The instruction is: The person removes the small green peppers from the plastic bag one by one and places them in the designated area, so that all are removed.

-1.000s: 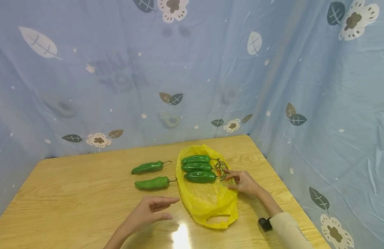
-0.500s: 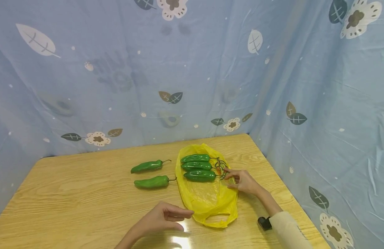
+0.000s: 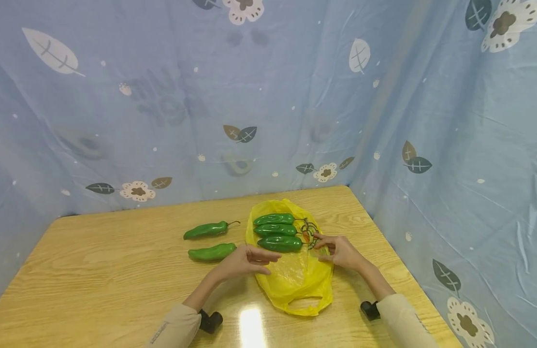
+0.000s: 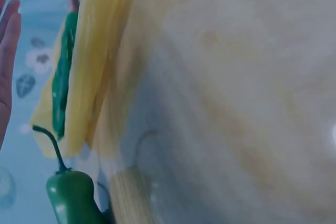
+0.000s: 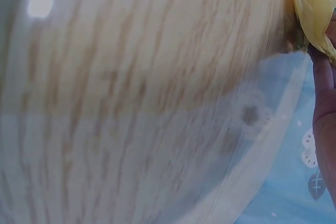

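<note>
Peppers point(image 3: 274, 230) look glossy, the bag point(image 3: 290, 290) thin plastic, the table point(image 3: 120, 270) shiny wood, the curtain point(image 3: 285, 101) creased cloth.

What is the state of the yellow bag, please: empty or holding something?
Not empty: in the head view, three green peppers lie side by side in the yellow bag.
</note>
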A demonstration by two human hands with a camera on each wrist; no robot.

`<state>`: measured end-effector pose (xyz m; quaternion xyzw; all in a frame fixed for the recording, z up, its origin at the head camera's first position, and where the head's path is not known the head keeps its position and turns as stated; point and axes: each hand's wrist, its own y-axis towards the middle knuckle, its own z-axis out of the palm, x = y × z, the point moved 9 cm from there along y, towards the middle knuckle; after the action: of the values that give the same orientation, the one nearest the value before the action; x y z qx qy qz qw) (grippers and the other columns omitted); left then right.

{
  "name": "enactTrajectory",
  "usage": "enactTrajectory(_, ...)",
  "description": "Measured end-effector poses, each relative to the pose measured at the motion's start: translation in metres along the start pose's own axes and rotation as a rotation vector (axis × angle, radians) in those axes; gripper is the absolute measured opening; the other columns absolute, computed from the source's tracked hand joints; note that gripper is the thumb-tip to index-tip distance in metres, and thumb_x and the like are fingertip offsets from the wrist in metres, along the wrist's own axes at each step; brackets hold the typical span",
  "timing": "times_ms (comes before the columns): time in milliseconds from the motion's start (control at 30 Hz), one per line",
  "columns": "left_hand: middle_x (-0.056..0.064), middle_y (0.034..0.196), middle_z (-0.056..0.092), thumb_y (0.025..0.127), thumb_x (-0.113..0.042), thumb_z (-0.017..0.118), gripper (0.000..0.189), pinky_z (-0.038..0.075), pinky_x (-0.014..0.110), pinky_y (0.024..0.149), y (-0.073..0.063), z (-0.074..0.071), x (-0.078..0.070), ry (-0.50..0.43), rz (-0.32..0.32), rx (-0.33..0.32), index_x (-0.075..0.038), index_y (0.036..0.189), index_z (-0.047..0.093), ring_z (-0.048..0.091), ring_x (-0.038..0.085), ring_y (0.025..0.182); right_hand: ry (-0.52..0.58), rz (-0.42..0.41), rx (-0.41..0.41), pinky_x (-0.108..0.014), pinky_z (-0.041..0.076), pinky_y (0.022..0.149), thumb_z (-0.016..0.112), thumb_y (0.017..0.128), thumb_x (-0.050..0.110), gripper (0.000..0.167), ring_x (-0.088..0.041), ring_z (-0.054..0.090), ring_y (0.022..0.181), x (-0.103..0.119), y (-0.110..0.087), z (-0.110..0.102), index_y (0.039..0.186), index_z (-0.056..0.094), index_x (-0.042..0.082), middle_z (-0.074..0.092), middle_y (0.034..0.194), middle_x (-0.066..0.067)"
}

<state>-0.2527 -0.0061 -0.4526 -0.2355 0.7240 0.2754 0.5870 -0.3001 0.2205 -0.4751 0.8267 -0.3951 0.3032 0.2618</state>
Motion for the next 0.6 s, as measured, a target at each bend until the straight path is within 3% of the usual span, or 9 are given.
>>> enactTrajectory(133,0.016,0.129,0.059,0.088,-0.007,0.069,0.041,0.046,0.037,0.098,0.018,-0.016,0.012,0.079,-0.05,-0.056,-0.004,0.128,0.061,0.056,0.031,0.119,-0.001,0.019,0.009,-0.019,0.04,0.052,0.079,0.078,0.006,0.027,-0.001,0.046,0.061,-0.002,0.0,0.001,0.103,0.072,0.0,0.049,0.135,-0.028)
enactTrajectory(200,0.011,0.13,0.06,0.087,-0.009,0.071,0.044,0.046,0.035,0.099,0.026,-0.02,0.018,0.134,-0.077,-0.066,-0.004,0.129,0.061,0.056,0.03,0.119,-0.008,0.027,0.009,-0.019,0.04,0.053,0.079,0.078,0.007,0.027,0.002,0.048,0.066,-0.003,-0.001,0.001,0.103,0.072,0.002,0.05,0.135,-0.027)
enactTrajectory(233,0.009,0.13,0.06,0.086,-0.01,0.072,0.045,0.046,0.034,0.099,0.029,-0.022,0.021,0.169,-0.092,-0.067,-0.005,0.129,0.061,0.056,0.028,0.12,-0.008,0.032,0.012,-0.018,0.039,0.052,0.079,0.078,0.007,0.027,0.002,0.039,0.059,-0.003,0.0,0.001,0.104,0.072,0.001,0.05,0.135,-0.027)
enactTrajectory(267,0.007,0.129,0.061,0.084,-0.011,0.074,0.047,0.045,0.034,0.099,0.032,-0.023,0.023,0.21,-0.104,-0.067,-0.005,0.129,0.061,0.056,0.026,0.12,-0.008,0.039,0.012,-0.018,0.04,0.053,0.079,0.078,0.007,0.027,0.002,0.046,0.064,-0.003,0.0,0.001,0.104,0.072,0.002,0.05,0.135,-0.026)
enactTrajectory(400,0.007,0.127,0.062,0.081,-0.01,0.077,0.049,0.045,0.031,0.1,0.041,-0.021,0.028,0.384,-0.117,-0.049,-0.004,0.127,0.062,0.057,0.022,0.119,-0.008,0.062,0.022,-0.021,0.041,0.057,0.078,0.079,0.005,0.027,-0.014,0.062,0.075,-0.002,-0.001,0.003,0.105,0.071,0.001,0.049,0.137,-0.026)
enactTrajectory(433,0.007,0.127,0.062,0.08,-0.009,0.077,0.049,0.045,0.03,0.099,0.043,-0.02,0.028,0.414,-0.115,-0.044,-0.004,0.127,0.062,0.057,0.022,0.118,-0.004,0.069,0.026,-0.021,0.041,0.056,0.077,0.079,0.004,0.027,-0.02,0.058,0.065,-0.001,0.0,0.003,0.105,0.071,0.0,0.048,0.137,-0.027)
enactTrajectory(500,0.009,0.125,0.063,0.08,-0.007,0.077,0.048,0.047,0.029,0.097,0.045,-0.016,0.029,0.461,-0.113,-0.03,-0.003,0.125,0.063,0.058,0.023,0.116,0.002,0.078,0.028,-0.024,0.041,0.057,0.076,0.079,0.0,0.027,-0.032,0.061,0.071,0.003,0.0,0.003,0.105,0.07,-0.003,0.047,0.137,-0.029)
enactTrajectory(567,0.01,0.123,0.064,0.079,-0.005,0.077,0.046,0.048,0.028,0.095,0.046,-0.012,0.028,0.488,-0.112,-0.023,-0.002,0.124,0.064,0.06,0.024,0.114,0.006,0.079,0.027,-0.027,0.043,0.059,0.074,0.079,-0.004,0.026,-0.041,0.063,0.091,0.012,0.0,0.002,0.105,0.069,-0.006,0.046,0.136,-0.031)
enactTrajectory(600,0.01,0.122,0.065,0.079,-0.004,0.077,0.046,0.049,0.029,0.094,0.047,-0.01,0.028,0.494,-0.111,-0.022,-0.002,0.123,0.064,0.06,0.025,0.114,0.01,0.08,0.029,-0.027,0.042,0.059,0.074,0.079,-0.005,0.026,-0.04,0.063,0.085,0.017,0.0,0.001,0.105,0.068,-0.008,0.045,0.136,-0.032)
